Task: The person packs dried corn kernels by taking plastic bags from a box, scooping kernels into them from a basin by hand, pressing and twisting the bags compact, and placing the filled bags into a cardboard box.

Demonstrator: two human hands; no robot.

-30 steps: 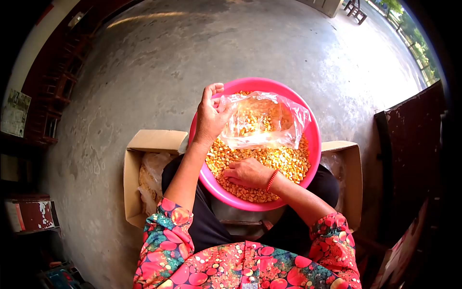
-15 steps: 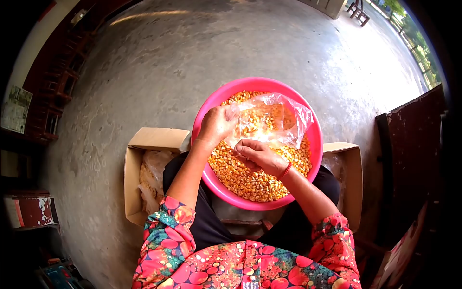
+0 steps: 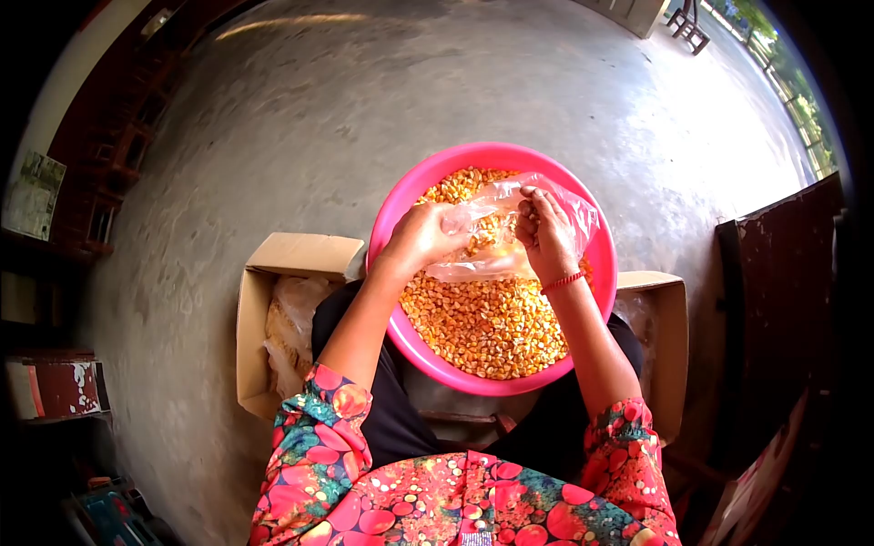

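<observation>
L hand point(image 3: 421, 238) fingers curled, pinching the near-left edge of the bag point(image 3: 496, 238). R hand point(image 3: 546, 235) fingers bunched together, tips pushed into the bag's mouth from the right, w/ plastic gathered round them; can't tell if kernels are in the fist. Red band point(image 3: 562, 281) on the R wrist.

Bag is clear plastic, crumpled, held between both hands just above the corn point(image 3: 487, 323), a few kernels showing through it. Corn fills the pink basin point(image 3: 411, 350), which sits on the person's lap, both forearms reaching over its near rim.

Outward: open cardboard box point(image 3: 259, 300) at the left of the knees w/ a plastic-wrapped bundle point(image 3: 287, 323) inside; a 2nd box point(image 3: 660, 314) at the right, partly hidden by the basin. Floral sleeves at bottom of view. Bare concrete floor point(image 3: 300, 136) all round; dark door point(image 3: 783, 300) at the right.
</observation>
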